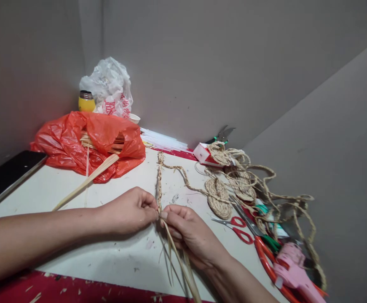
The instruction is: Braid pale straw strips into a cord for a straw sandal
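A braided straw cord [159, 181] runs away from me up the middle of the white board, its loose strands [183, 265] trailing toward me. My left hand [135, 212] pinches the near end of the braid from the left side. From the right, my right hand [183, 229] grips the same spot, with the loose strands passing out under its fingers. The fingertips of both hands nearly meet. Another length of braid [186, 181] goes from the far end of the cord to a flat coiled straw piece [218, 198] at the right.
A red plastic bag [66, 134] with straw strips stands back left, near a phone [9, 176] and a yellow jar [86, 102]. On the right lie small red-handled scissors [238, 229], large orange-handled scissors [265, 252], a pink glue gun [292, 269] and tangled braid [270, 195].
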`<action>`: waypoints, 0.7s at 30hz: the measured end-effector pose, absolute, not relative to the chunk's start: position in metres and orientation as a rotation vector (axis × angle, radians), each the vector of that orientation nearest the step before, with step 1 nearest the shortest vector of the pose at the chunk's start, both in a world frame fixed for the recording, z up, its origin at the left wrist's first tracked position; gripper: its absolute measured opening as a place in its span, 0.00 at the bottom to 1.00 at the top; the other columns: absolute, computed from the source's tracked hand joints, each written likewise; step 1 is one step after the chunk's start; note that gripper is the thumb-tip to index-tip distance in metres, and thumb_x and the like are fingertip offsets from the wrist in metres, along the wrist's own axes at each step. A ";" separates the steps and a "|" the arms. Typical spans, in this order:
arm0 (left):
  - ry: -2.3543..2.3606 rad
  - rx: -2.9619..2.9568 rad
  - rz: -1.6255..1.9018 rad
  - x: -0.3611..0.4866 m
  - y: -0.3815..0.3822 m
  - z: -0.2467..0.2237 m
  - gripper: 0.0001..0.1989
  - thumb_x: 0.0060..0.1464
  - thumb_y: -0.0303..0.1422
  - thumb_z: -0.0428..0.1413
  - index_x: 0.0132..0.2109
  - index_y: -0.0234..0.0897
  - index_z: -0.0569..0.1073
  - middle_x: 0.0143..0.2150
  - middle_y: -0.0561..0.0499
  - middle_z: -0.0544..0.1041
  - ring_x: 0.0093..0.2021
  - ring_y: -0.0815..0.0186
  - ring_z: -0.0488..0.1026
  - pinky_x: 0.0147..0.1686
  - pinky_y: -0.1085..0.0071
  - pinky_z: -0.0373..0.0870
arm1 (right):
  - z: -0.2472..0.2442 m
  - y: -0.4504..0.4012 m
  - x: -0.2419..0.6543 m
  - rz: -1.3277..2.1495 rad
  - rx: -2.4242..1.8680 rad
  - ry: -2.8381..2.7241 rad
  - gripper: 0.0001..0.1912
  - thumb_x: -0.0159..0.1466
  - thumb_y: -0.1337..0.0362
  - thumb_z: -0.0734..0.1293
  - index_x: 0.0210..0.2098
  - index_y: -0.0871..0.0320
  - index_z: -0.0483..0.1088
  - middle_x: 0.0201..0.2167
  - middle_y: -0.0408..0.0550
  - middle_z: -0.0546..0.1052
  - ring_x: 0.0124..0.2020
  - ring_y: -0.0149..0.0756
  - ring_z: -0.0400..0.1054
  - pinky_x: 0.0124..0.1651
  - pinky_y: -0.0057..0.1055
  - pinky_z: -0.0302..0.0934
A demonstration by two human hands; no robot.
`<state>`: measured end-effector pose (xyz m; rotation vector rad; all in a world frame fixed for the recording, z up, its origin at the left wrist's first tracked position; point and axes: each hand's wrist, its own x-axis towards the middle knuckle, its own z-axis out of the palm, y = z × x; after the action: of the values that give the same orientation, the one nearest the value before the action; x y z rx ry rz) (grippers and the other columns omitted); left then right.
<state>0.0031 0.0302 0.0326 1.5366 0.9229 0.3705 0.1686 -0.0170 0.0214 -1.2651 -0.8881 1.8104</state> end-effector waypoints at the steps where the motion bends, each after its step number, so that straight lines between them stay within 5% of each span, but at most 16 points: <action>1: 0.918 1.528 0.357 0.003 0.031 0.033 0.08 0.47 0.35 0.52 0.29 0.33 0.70 0.20 0.59 0.60 0.21 0.74 0.52 0.21 0.76 0.49 | 0.022 -0.017 0.168 1.802 -1.263 -0.893 0.20 0.52 0.55 0.72 0.19 0.59 0.58 0.10 0.32 0.54 0.13 0.18 0.39 0.16 0.21 0.32; 15: 0.741 1.392 0.309 -0.001 0.041 0.026 0.11 0.50 0.37 0.54 0.29 0.32 0.70 0.22 0.57 0.64 0.22 0.75 0.53 0.23 0.75 0.48 | 0.020 -0.014 0.178 1.843 -1.205 -1.047 0.18 0.56 0.52 0.69 0.25 0.61 0.65 0.12 0.31 0.52 0.14 0.20 0.38 0.17 0.24 0.32; 21: 0.717 1.229 0.255 0.001 0.041 0.037 0.10 0.48 0.34 0.54 0.25 0.32 0.68 0.15 0.59 0.58 0.17 0.77 0.48 0.19 0.74 0.42 | 0.026 -0.013 0.179 1.799 -1.214 -1.256 0.17 0.58 0.52 0.67 0.28 0.62 0.67 0.15 0.33 0.54 0.16 0.22 0.41 0.19 0.24 0.34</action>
<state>0.0009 0.0412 0.0370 1.2292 0.7175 0.2552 0.1788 -0.0133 0.0261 -1.2141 -1.2555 1.7986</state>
